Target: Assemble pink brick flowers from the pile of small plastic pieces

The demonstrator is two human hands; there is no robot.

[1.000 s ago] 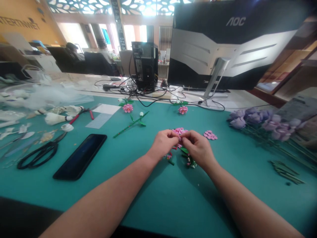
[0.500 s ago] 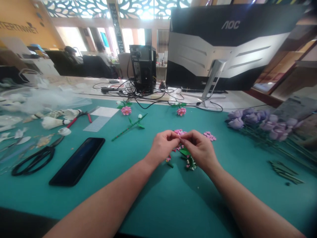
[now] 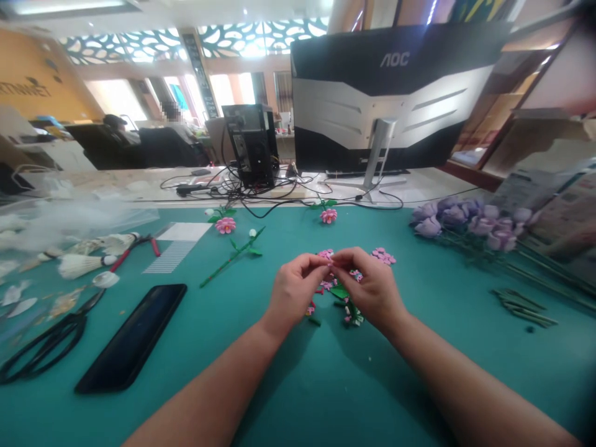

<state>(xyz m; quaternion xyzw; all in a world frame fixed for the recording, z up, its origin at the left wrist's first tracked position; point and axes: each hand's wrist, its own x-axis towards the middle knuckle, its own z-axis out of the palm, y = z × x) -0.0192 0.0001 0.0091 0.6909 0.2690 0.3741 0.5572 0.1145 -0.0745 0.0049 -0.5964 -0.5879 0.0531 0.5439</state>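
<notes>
My left hand and my right hand meet fingertip to fingertip above the middle of the green mat. Both pinch something small between thumbs and index fingers; a speck of pink shows there, but its kind is too small to make out. Beneath and behind the fingers lie pink flower pieces, partly covered by the hands. A cluster of green and white pieces sits below my right hand, beside a green leaf. More pink petal pieces rest just beyond that hand.
Pink toy flowers and a green stem lie further back. On the left are a phone, black scissors, red-handled pliers and shuttlecocks. Purple flowers and green sticks occupy the right.
The camera view has tilted up and shifted slightly, so the scene sits lower and more to the left. My hands stay pinched together in nearly the same pose.
</notes>
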